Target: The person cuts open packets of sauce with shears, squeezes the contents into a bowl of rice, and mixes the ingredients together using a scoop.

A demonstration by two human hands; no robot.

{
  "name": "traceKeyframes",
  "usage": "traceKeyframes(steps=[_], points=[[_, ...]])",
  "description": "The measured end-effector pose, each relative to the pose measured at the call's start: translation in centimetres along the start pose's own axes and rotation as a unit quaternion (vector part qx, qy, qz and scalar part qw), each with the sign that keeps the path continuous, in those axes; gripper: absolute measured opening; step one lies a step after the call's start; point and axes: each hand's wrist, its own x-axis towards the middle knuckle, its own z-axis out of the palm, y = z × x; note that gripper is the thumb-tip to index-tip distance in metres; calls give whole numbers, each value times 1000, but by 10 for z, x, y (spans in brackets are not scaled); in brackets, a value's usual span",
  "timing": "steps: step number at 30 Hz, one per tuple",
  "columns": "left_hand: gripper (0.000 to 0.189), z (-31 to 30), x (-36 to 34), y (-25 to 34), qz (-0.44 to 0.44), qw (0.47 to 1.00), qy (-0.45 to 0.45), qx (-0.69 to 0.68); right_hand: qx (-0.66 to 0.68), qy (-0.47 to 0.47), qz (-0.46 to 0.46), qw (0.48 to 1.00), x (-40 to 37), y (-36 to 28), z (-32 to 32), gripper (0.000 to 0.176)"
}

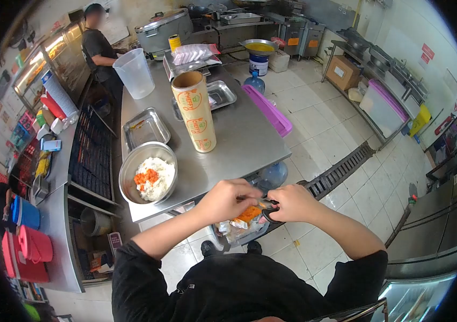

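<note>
My left hand [232,199] is closed in a pinch beside my right hand, past the table's front edge; what its fingers hold is too small to make out. My right hand [291,204] is wrapped round the black handles of scissors [272,211], whose blades point toward my left hand. Below both hands is a bin [263,231] holding crumpled plastic and something orange. On the steel table [228,155], a metal bowl [126,180] holds white rice with chopped orange pieces. A tall printed paper roll [199,115] stands upright behind it.
Metal trays [159,140] and a clear jug [136,75] are on the table. Another person [99,53] stands at the back left. A purple lid [268,110] is beside the table's right side. A counter with red buckets [36,244] is at left; a floor drain [341,170] is at right.
</note>
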Motion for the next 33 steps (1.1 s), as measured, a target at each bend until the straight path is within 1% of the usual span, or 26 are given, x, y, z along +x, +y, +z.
traceKeyframes(steps=[1,2,3,4,5,6,7,8,9,11,12,14,17,19,21,22,23,25,27,29,31,32,33], points=[[33,-4,-3,-2,0,1000,-1,0,0,0,1,1000,-2,1,1,27],[49,-9,-6,-6,82,990,110,-36,15,20,-9,1000,-4,2,1,39],[65,-14,-9,-9,162,960,219,-72,30,41,-18,999,-6,4,1,50],[88,-6,-13,-32,155,936,244,-198,31,42,-16,999,-7,5,1,50],[88,2,-13,-48,155,936,243,-199,44,48,-27,998,-8,6,0,51],[83,9,-13,-61,136,951,142,-240,58,53,-39,996,-8,6,-1,51],[78,14,-16,-64,116,953,38,-279,58,51,-38,996,-8,3,-4,51],[58,23,-19,-63,90,948,20,-305,86,37,-20,995,-8,0,-10,51],[58,30,-22,-65,90,947,20,-306,112,22,-1,993,-8,-2,-13,51],[32,43,-24,-74,42,943,78,-321,137,7,15,990,-8,-1,-11,52],[32,48,-26,-79,43,943,77,-322,163,-6,30,986,-8,1,-10,52],[19,53,-30,-83,-8,962,71,-264,179,-13,32,983,-8,7,-1,51],[20,54,-31,-78,-37,969,63,-237,211,-35,39,976,-8,25,23,47],[22,62,-30,-86,-28,967,57,-246,228,-48,43,971,-7,35,39,45],[25,69,-32,-95,-19,965,50,-255,301,-57,32,951,-6,43,55,52],[24,72,-32,-98,-39,968,41,-243,327,-60,24,943,-6,52,70,51],[24,75,-34,-101,-59,971,32,-231,330,-60,26,942,-5,57,77,51],[23,81,-36,-111,-59,974,25,-219,308,-96,39,946,-4,64,87,51],[23,89,-38,-121,-59,976,18,-208,331,-83,30,940,-3,74,110,51],[21,96,-39,-126,-99,969,6,-227,353,-71,22,933,-3,74,115,51],[20,99,-40,-128,-120,967,0,-223,299,-89,12,950,-1,75,114,50],[19,100,-39,-127,-140,966,-3,-217,300,-91,12,950,-2,79,123,50],[19,103,-39,-129,-142,966,-3,-218,351,-96,23,931,-2,85,139,50]])
